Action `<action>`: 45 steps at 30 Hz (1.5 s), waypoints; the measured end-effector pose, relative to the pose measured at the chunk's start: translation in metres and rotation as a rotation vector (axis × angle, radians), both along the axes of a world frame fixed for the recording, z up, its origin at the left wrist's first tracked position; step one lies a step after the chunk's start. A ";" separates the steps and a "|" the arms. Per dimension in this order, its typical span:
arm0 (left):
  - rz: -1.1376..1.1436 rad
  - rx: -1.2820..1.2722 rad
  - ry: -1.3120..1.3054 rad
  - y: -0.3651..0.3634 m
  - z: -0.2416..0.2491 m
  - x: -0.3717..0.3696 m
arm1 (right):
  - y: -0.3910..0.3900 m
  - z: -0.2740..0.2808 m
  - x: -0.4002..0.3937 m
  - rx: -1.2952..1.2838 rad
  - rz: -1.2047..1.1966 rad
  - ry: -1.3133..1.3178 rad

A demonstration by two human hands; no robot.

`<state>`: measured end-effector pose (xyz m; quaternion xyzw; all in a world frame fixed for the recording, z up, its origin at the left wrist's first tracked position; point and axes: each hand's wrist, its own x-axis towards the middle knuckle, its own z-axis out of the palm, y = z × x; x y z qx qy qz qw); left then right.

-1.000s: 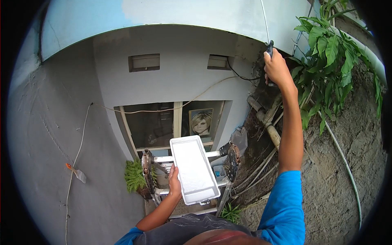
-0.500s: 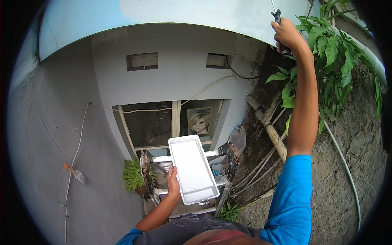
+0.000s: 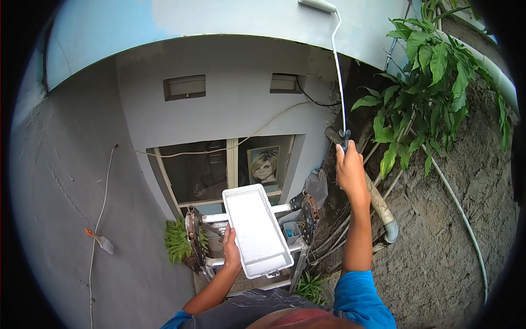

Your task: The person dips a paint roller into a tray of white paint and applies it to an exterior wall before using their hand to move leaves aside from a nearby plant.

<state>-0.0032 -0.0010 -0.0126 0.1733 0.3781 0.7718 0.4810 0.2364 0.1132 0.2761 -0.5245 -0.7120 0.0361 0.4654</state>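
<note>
My right hand (image 3: 350, 164) is closed round the black handle of a paint roller (image 3: 341, 77). Its long thin white rod rises from the handle, and the white roller head lies against the pale upper wall (image 3: 235, 16) at the top. My left hand (image 3: 231, 247) grips the left edge of a white paint tray (image 3: 257, 227), its fingers partly hidden by the tray. White paint covers the inside of the tray, which is over the top of a metal ladder (image 3: 282, 208).
Leafy branches (image 3: 438, 66) hang at the upper right beside a rough wall (image 3: 438, 236). Pipes (image 3: 378, 205) run below them. A brush (image 3: 101, 241) hangs by the grey left wall. Behind the ladder is a window (image 3: 233, 164), with a cable (image 3: 192, 149) across it.
My right hand has come down and left, and the roller head now shows on the upper wall. The tray and my left hand have barely shifted.
</note>
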 end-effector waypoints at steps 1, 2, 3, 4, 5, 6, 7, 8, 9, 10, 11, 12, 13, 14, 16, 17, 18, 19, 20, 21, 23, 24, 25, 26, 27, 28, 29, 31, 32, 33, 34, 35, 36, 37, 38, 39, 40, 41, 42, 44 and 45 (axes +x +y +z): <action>0.001 -0.002 0.018 -0.001 0.001 0.000 | 0.006 -0.001 0.000 0.028 0.001 0.003; 0.001 -0.003 0.038 -0.002 0.002 0.000 | 0.013 0.004 0.002 0.030 -0.004 0.005; -0.003 0.002 0.043 -0.001 -0.001 -0.001 | 0.023 0.013 0.003 0.090 -0.005 0.010; 0.007 0.004 0.041 0.001 -0.005 -0.001 | 0.030 0.027 0.002 0.154 -0.006 0.014; 0.017 0.005 0.038 0.003 -0.008 -0.001 | 0.035 0.047 0.002 0.154 0.000 0.021; 0.016 0.008 0.040 0.003 -0.005 -0.002 | 0.055 0.060 0.007 0.296 -0.010 -0.052; 0.011 0.001 0.054 0.001 -0.002 -0.002 | 0.071 0.079 0.008 0.274 0.023 -0.012; 0.006 -0.007 0.069 0.000 0.000 -0.001 | 0.071 0.106 0.003 0.243 0.055 0.010; 0.005 -0.005 0.070 0.000 0.001 -0.001 | 0.063 0.133 -0.003 0.183 0.044 0.033; 0.009 -0.008 0.068 0.000 0.001 -0.001 | 0.070 0.156 -0.005 0.189 0.039 0.031; 0.015 -0.012 0.065 -0.001 0.001 0.000 | 0.074 0.178 -0.008 0.197 0.027 0.031; 0.016 -0.010 0.067 -0.001 0.003 0.000 | 0.081 0.200 -0.008 0.197 0.023 0.011; 0.020 -0.007 0.052 -0.001 0.004 0.001 | 0.082 0.217 -0.010 0.203 0.044 0.033; 0.024 -0.004 0.036 -0.002 0.005 0.001 | 0.083 0.232 -0.013 0.205 0.073 0.040; 0.023 -0.010 0.057 -0.002 0.010 0.001 | 0.090 0.254 -0.015 0.187 0.095 0.035; 0.023 -0.016 0.078 -0.004 0.010 0.002 | 0.091 0.253 -0.014 0.180 0.093 0.032; 0.020 -0.022 0.076 -0.003 0.006 0.001 | 0.090 0.251 -0.016 0.177 0.085 0.025; 0.006 0.000 0.064 -0.001 0.001 -0.001 | 0.090 0.249 -0.018 0.174 0.077 0.018; -0.006 0.022 0.050 0.001 -0.003 -0.002 | 0.088 0.240 -0.018 0.169 0.076 0.015; -0.007 0.016 0.047 0.001 -0.006 -0.003 | 0.082 0.222 -0.016 0.160 0.070 0.031; -0.014 0.023 0.053 0.002 -0.007 -0.004 | 0.071 0.176 -0.010 0.155 0.070 0.052; -0.015 0.020 0.053 0.002 -0.006 -0.004 | 0.070 0.148 -0.007 0.160 0.076 0.058; -0.018 0.027 0.051 0.001 -0.005 -0.003 | 0.079 0.116 0.000 0.196 0.048 0.021; -0.021 0.036 0.050 0.001 -0.004 -0.003 | 0.083 0.087 0.007 0.234 0.020 -0.016; -0.024 0.031 0.051 0.001 -0.002 -0.002 | 0.071 0.064 0.009 0.189 0.006 -0.012; -0.012 0.014 0.052 0.000 0.000 -0.001 | 0.057 0.040 0.009 0.143 -0.009 -0.008; -0.001 -0.003 0.054 -0.001 0.001 -0.001 | 0.048 0.015 0.011 0.093 -0.024 0.005; -0.003 -0.006 0.060 0.000 0.005 -0.001 | 0.031 -0.022 0.013 0.001 -0.037 0.015; -0.005 -0.009 0.068 -0.002 0.005 -0.001 | 0.020 -0.039 0.014 -0.049 -0.038 0.017; -0.011 -0.015 0.070 -0.002 0.002 -0.001 | 0.013 -0.056 0.015 -0.057 -0.024 0.040; -0.004 -0.015 0.066 0.001 -0.001 -0.002 | 0.008 -0.068 0.014 -0.060 -0.009 0.065; 0.003 -0.020 0.062 0.000 -0.004 -0.003 | 0.001 -0.074 0.013 -0.087 -0.011 0.087; 0.000 -0.025 0.062 0.000 -0.004 -0.002 | -0.001 -0.075 0.012 -0.092 -0.015 0.087; -0.009 -0.001 0.055 0.000 -0.004 -0.003 | -0.002 -0.075 0.012 -0.088 -0.020 0.100; -0.018 0.022 0.050 0.000 -0.003 -0.003 | -0.004 -0.076 0.011 -0.086 -0.025 0.114; -0.021 0.017 0.051 0.000 -0.003 -0.003 | -0.004 -0.068 0.011 -0.100 -0.021 0.124; -0.013 0.008 0.055 -0.001 -0.002 -0.002 | 0.002 -0.060 0.010 -0.104 -0.047 0.118; -0.004 0.000 0.058 -0.001 0.000 -0.002 | 0.007 -0.050 0.010 -0.056 -0.062 0.104; -0.004 -0.004 0.058 -0.001 0.001 -0.001 | 0.014 -0.037 0.010 -0.007 -0.077 0.087; 0.011 -0.034 0.097 -0.002 0.004 -0.001 | 0.029 -0.002 0.014 0.036 -0.033 0.101; 0.012 -0.040 0.096 -0.003 0.005 -0.001 | 0.040 0.016 0.016 0.078 -0.038 0.085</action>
